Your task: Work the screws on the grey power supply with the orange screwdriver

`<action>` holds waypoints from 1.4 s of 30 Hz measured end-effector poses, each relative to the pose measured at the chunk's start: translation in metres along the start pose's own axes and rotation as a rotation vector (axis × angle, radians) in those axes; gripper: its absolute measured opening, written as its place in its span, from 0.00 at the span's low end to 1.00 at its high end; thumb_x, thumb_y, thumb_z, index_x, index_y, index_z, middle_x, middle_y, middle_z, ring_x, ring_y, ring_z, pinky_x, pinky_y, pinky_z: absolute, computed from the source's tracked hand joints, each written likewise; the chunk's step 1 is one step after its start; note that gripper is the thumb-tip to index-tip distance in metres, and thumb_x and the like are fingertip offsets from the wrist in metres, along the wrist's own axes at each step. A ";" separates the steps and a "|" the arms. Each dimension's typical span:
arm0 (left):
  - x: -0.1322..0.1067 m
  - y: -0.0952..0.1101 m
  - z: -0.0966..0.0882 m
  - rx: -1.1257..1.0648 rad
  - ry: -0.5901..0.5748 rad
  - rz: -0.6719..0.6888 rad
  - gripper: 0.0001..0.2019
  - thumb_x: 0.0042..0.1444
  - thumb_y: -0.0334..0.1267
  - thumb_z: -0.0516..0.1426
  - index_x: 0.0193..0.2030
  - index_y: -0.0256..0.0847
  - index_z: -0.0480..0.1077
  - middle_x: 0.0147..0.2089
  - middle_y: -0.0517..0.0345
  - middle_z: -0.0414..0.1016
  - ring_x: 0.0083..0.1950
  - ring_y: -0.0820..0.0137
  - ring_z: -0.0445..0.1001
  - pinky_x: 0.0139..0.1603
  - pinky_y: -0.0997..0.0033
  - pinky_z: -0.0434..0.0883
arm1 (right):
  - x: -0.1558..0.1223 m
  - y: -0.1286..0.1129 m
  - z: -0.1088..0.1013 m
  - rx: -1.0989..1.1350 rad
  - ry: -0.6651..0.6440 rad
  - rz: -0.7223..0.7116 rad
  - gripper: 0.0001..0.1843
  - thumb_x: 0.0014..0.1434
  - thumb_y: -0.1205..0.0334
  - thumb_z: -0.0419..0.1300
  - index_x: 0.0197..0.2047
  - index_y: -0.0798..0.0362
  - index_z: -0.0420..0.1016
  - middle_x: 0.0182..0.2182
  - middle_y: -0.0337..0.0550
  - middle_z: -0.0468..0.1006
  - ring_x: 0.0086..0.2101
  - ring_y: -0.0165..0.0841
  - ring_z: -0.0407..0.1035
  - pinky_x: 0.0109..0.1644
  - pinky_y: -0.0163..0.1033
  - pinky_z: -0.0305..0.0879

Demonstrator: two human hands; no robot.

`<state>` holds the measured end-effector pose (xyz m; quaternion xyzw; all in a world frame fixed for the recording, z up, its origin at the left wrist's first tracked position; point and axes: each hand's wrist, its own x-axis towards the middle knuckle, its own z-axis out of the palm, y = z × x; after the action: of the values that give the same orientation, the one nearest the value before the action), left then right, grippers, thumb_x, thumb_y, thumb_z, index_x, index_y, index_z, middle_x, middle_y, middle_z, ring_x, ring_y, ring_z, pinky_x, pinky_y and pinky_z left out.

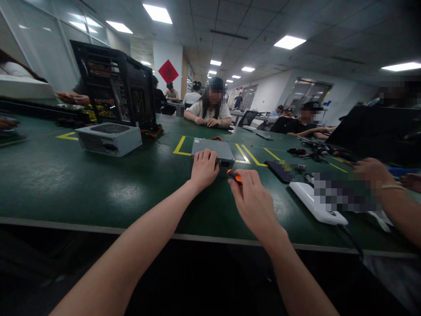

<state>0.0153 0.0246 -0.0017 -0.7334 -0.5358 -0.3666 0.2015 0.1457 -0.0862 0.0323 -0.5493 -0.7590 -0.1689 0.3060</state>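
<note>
A grey metal power supply box (215, 149) lies on the dark green table (66, 175), right in front of me. My left hand (204, 169) rests on its near left corner, fingers curled over the top edge, gripping it. My right hand (253, 197) is closed round a screwdriver with an orange and black handle (234, 176); its tip points at the box's near face, where it is hidden by the hand.
A second power supply (110, 138) and a black computer case (115, 90) stand at the left. A white device (315, 204), a dark phone (281, 170) and cables (315, 151) lie at the right, near another person's arm (391, 197). Several people sit across the table.
</note>
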 end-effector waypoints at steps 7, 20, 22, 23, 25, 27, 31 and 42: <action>0.001 0.000 -0.001 -0.008 -0.023 -0.008 0.10 0.54 0.38 0.50 0.43 0.39 0.61 0.43 0.50 0.62 0.47 0.61 0.60 0.51 0.61 0.56 | 0.001 0.003 0.010 0.121 0.059 -0.110 0.14 0.62 0.62 0.43 0.44 0.53 0.66 0.41 0.47 0.70 0.39 0.33 0.67 0.39 0.39 0.66; 0.001 0.001 -0.002 -0.040 -0.033 -0.016 0.10 0.54 0.38 0.50 0.42 0.39 0.61 0.43 0.50 0.62 0.48 0.61 0.60 0.51 0.61 0.55 | -0.002 0.006 0.008 0.017 0.105 0.023 0.16 0.61 0.56 0.44 0.45 0.55 0.65 0.37 0.48 0.73 0.35 0.36 0.68 0.35 0.38 0.64; 0.001 0.001 -0.002 -0.030 -0.030 -0.015 0.10 0.54 0.38 0.50 0.42 0.39 0.61 0.43 0.50 0.62 0.47 0.61 0.60 0.51 0.61 0.56 | -0.004 0.006 0.009 0.059 0.082 -0.074 0.14 0.61 0.60 0.44 0.46 0.55 0.64 0.43 0.51 0.70 0.42 0.37 0.66 0.41 0.41 0.64; 0.001 0.001 -0.002 -0.023 -0.028 -0.016 0.10 0.54 0.38 0.51 0.42 0.39 0.61 0.43 0.50 0.62 0.47 0.61 0.60 0.51 0.61 0.56 | -0.005 0.005 0.010 0.067 0.067 -0.129 0.14 0.61 0.62 0.44 0.46 0.55 0.64 0.45 0.51 0.69 0.44 0.37 0.65 0.44 0.41 0.63; 0.001 0.001 -0.002 -0.015 -0.028 -0.017 0.10 0.53 0.38 0.51 0.42 0.39 0.61 0.43 0.50 0.62 0.47 0.61 0.60 0.50 0.61 0.56 | -0.007 0.002 0.011 0.044 0.057 -0.159 0.14 0.61 0.64 0.43 0.46 0.55 0.64 0.45 0.51 0.69 0.44 0.37 0.65 0.44 0.41 0.63; 0.001 0.001 -0.003 -0.018 -0.031 -0.012 0.10 0.53 0.38 0.51 0.42 0.39 0.61 0.43 0.50 0.62 0.47 0.61 0.60 0.50 0.61 0.56 | -0.008 0.001 0.011 -0.004 0.073 -0.063 0.14 0.62 0.60 0.43 0.45 0.55 0.65 0.39 0.49 0.71 0.36 0.34 0.68 0.37 0.37 0.64; 0.001 0.000 -0.002 -0.025 -0.033 -0.012 0.10 0.54 0.37 0.50 0.43 0.39 0.61 0.43 0.50 0.62 0.47 0.61 0.60 0.51 0.61 0.56 | -0.009 0.000 0.010 -0.002 0.079 -0.002 0.15 0.61 0.58 0.44 0.45 0.55 0.65 0.39 0.49 0.72 0.36 0.36 0.68 0.34 0.38 0.64; 0.000 0.000 -0.002 -0.027 -0.028 -0.012 0.10 0.54 0.38 0.50 0.43 0.39 0.61 0.44 0.50 0.62 0.47 0.61 0.60 0.51 0.61 0.56 | -0.013 0.001 0.011 0.078 0.046 -0.064 0.14 0.61 0.61 0.44 0.48 0.54 0.64 0.47 0.51 0.69 0.42 0.37 0.67 0.41 0.42 0.66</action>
<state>0.0147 0.0233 0.0002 -0.7380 -0.5378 -0.3648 0.1819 0.1457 -0.0883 0.0154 -0.5084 -0.7750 -0.1616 0.3388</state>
